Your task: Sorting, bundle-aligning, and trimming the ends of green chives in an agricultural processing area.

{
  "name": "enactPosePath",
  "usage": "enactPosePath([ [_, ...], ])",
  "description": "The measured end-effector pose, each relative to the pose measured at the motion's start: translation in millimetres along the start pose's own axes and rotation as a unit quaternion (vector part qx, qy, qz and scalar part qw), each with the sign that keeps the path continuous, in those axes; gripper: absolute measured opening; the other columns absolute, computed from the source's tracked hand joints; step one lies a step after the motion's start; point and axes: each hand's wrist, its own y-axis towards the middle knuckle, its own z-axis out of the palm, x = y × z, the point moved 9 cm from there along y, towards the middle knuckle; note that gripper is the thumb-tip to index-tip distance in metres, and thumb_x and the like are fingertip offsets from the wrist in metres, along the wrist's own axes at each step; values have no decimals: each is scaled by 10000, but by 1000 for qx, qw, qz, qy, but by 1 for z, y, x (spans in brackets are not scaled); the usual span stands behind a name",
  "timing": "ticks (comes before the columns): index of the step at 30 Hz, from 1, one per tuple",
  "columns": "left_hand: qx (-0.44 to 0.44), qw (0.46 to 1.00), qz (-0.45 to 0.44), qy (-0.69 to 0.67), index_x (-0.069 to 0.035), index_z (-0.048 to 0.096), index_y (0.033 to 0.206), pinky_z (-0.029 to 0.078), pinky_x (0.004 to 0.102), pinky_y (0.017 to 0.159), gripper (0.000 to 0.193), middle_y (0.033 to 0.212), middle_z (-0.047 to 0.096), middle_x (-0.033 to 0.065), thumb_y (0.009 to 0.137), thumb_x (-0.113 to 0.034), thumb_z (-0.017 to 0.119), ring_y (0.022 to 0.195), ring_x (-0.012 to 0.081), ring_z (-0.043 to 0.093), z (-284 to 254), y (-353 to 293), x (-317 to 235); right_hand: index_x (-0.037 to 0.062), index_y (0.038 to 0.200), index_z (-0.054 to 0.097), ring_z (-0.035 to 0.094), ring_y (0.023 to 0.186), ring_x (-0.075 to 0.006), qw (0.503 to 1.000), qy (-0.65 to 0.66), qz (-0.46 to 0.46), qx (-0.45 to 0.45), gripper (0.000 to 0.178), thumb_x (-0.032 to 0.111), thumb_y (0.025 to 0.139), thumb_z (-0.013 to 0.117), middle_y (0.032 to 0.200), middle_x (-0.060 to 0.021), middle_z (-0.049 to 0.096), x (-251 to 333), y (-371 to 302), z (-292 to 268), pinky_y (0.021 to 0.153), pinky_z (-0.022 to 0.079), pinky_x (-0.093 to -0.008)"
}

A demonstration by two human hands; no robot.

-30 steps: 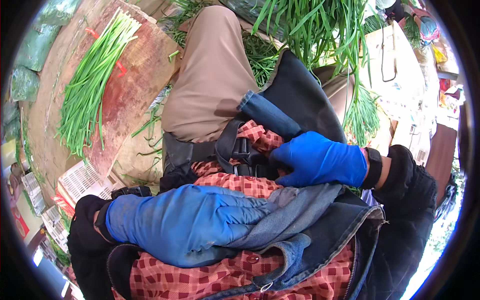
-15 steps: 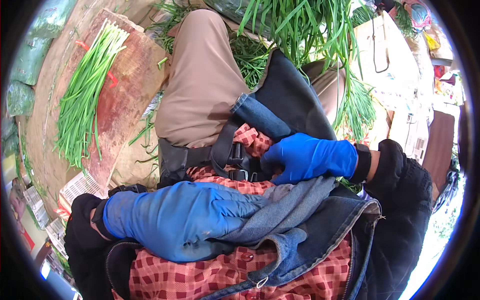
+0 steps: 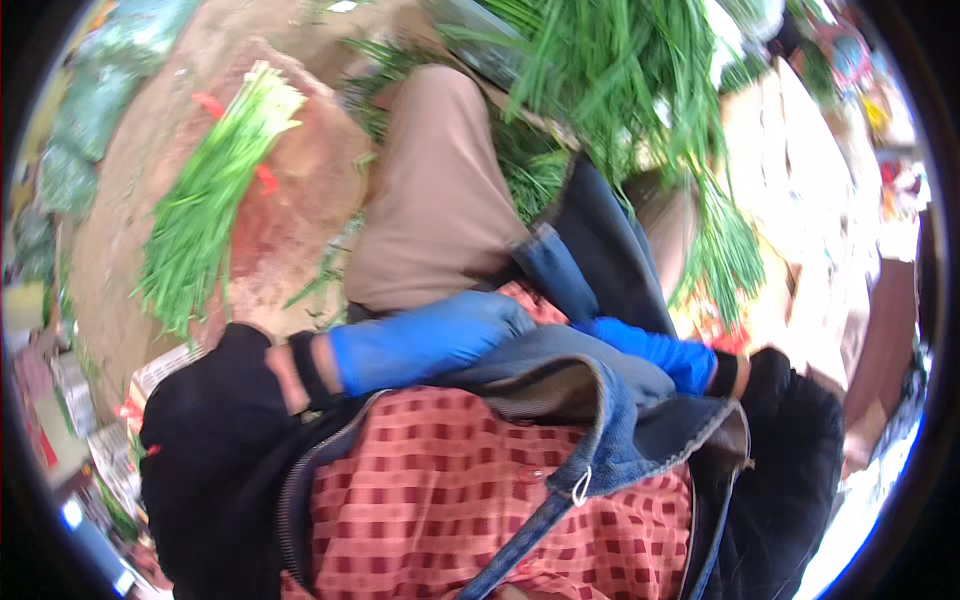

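Note:
My left hand (image 3: 430, 340), in a blue glove, lies across my waist, its fingers smeared by motion and reaching the folds of a denim apron (image 3: 600, 395). My right hand (image 3: 655, 355), also blue-gloved, is at the apron's other side, with its fingers hidden behind the raised cloth. The apron's upper part is folded down and bunched over my red checked shirt (image 3: 430, 480). Its lower part hangs between my knees. Whether either hand grips the cloth cannot be made out.
At the left, a bundle of green stalks (image 3: 215, 200) tied with red bands lies on a reddish board (image 3: 310, 180). A large heap of long green leaves (image 3: 620, 80) hangs ahead. Green wrapped bundles (image 3: 90, 110) stand at the far left, a pale board (image 3: 790, 180) at the right.
My left hand has moved up and away from my body, off the bunched apron cloth. My right hand has gone slightly lower, partly behind the cloth. The view has shifted and blurred.

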Motion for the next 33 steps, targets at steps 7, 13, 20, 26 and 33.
enactPosePath([
  [7, 138, 869, 114, 462, 14, 615, 1005, 468, 422, 729, 293, 982, 637, 233, 815, -207, 588, 815, 327, 625, 38, -1, -33, 27, 1188, 570, 545, 1057, -146, 985, -116, -27, -123, 313, 187, 923, 524, 1137, -82, 602, -6, 11, -58, 904, 441, -304],
  [13, 175, 807, 39, 563, 12, 561, 1024, 473, 421, 764, 286, 948, 646, 194, 828, -193, 527, 881, 352, 613, 3, 76, 50, 24, 1181, 573, 551, 1043, -153, 947, -276, -56, -153, 310, 187, 922, 524, 1120, -89, 606, 45, 53, -68, 896, 443, -309],
  [20, 111, 822, 63, 556, 1, 571, 1035, 475, 421, 769, 297, 962, 647, 191, 828, -208, 528, 886, 348, 616, -2, 83, 27, 21, 1173, 575, 558, 1027, -161, 929, -335, -66, -144, 307, 188, 921, 525, 1100, -97, 611, 76, 85, -61, 887, 446, -314],
  [26, 77, 823, 82, 557, -8, 580, 1044, 477, 421, 774, 306, 974, 647, 189, 828, -220, 530, 891, 344, 620, -7, 80, 14, 18, 1166, 578, 565, 1012, -167, 923, -357, -59, -132, 304, 189, 920, 525, 1084, -104, 616, 81, 89, -58, 878, 449, -319],
  [33, 69, 836, 82, 538, -19, 591, 1055, 480, 421, 779, 318, 989, 648, 186, 828, -234, 532, 897, 339, 623, -16, 86, 12, 15, 1158, 580, 572, 996, -175, 920, -361, -50, -142, 301, 189, 919, 525, 1064, -112, 621, 81, 86, -61, 869, 452, -325],
])
